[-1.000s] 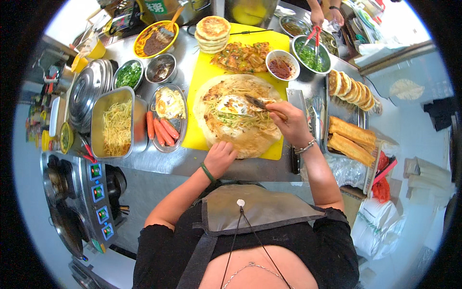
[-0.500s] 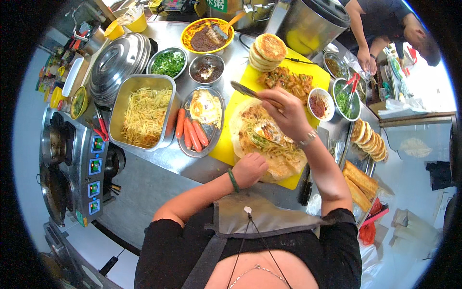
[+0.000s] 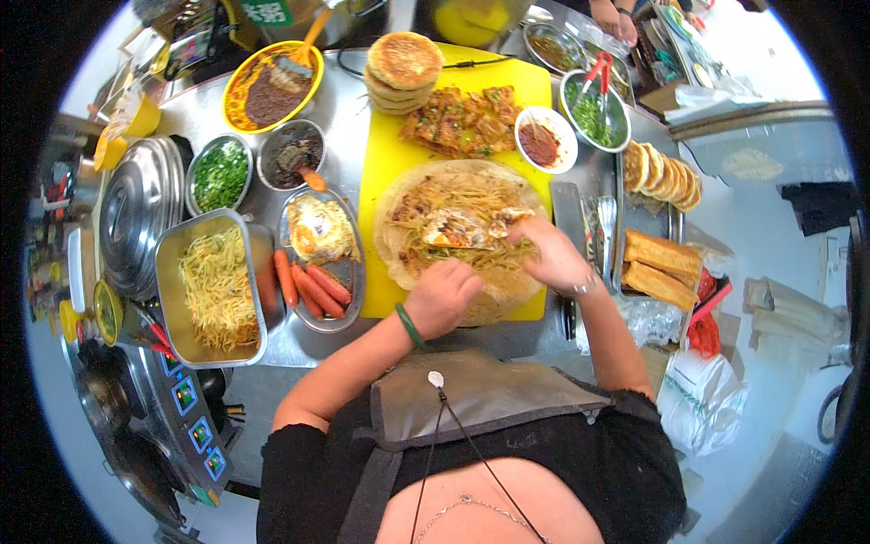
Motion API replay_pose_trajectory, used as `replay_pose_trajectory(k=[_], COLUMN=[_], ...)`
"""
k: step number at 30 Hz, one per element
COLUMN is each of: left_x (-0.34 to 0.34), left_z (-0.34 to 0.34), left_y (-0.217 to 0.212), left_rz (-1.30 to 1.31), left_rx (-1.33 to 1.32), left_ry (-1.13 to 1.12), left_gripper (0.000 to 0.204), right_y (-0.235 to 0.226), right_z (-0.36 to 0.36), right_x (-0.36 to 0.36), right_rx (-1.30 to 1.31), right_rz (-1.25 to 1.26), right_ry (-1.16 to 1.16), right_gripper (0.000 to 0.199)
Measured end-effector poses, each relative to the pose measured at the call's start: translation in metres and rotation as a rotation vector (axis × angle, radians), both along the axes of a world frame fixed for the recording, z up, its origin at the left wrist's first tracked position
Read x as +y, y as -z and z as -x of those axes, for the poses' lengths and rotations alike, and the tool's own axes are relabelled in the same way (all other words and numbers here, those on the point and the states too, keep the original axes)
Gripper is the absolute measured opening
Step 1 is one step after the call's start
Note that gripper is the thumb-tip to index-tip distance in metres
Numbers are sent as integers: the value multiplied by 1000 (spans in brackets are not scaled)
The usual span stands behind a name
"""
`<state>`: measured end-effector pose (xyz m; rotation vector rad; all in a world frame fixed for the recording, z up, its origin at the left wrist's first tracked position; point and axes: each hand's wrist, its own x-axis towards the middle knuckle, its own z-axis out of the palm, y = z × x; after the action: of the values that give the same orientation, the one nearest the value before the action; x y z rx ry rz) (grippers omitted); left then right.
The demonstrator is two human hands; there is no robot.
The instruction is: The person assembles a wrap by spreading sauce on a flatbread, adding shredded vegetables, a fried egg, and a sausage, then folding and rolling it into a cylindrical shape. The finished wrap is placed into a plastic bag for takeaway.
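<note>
A round thin flatbread (image 3: pixel 412 190) lies on the yellow cutting board (image 3: pixel 385 136). On it are shredded noodle-like strips (image 3: pixel 426 204) and a piece of sauced fried egg (image 3: pixel 462 228). My left hand (image 3: pixel 441 295) is closed, its curled fingers at the flatbread's near side; the fingertips are partly hidden. To the right, my right hand (image 3: pixel 555 258) reaches over the filling with bent, parted fingers at the egg's right end. No tool is in it. An orange-tipped handle (image 3: pixel 314 179) sticks out of the bowl of dark sauce (image 3: pixel 290 150).
Left of the board stand a tray of noodle-like shreds (image 3: pixel 258 313), a plate of sausages and fried eggs (image 3: pixel 358 272), and chopped scallions (image 3: pixel 221 174). Stacked round breads (image 3: pixel 405 68), browned pieces (image 3: pixel 462 118) and a red sauce bowl (image 3: pixel 546 140) sit beyond. Fried dough sticks (image 3: pixel 662 263) lie right.
The dark utensil has left my right hand, and a handle now rests in the dark sauce bowl. My right hand has come down to the filling. The whole view has shifted.
</note>
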<state>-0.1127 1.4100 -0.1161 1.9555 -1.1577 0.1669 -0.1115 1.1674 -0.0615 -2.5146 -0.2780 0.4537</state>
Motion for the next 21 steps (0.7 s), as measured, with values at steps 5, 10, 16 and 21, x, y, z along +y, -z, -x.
replay_pose_trajectory(k=[5, 10, 16, 21], left_x=[-12, -32, -41, -46], left_z=[-42, -94, -153, -152], left_y=[3, 9, 48, 44], left_rz=[33, 41, -287, -677], left_rx=[-72, -116, -69, -149], left_ry=[-14, -58, -329, -492], left_gripper=[15, 13, 12, 14], right_y=[57, 96, 90, 89], right_z=[94, 70, -21, -37], right_x=[2, -1, -23, 15], right_rx=[-253, -630, -727, -680], right_rz=[144, 162, 141, 33], right_ry=[256, 481, 447, 216], right_gripper=[43, 29, 22, 31])
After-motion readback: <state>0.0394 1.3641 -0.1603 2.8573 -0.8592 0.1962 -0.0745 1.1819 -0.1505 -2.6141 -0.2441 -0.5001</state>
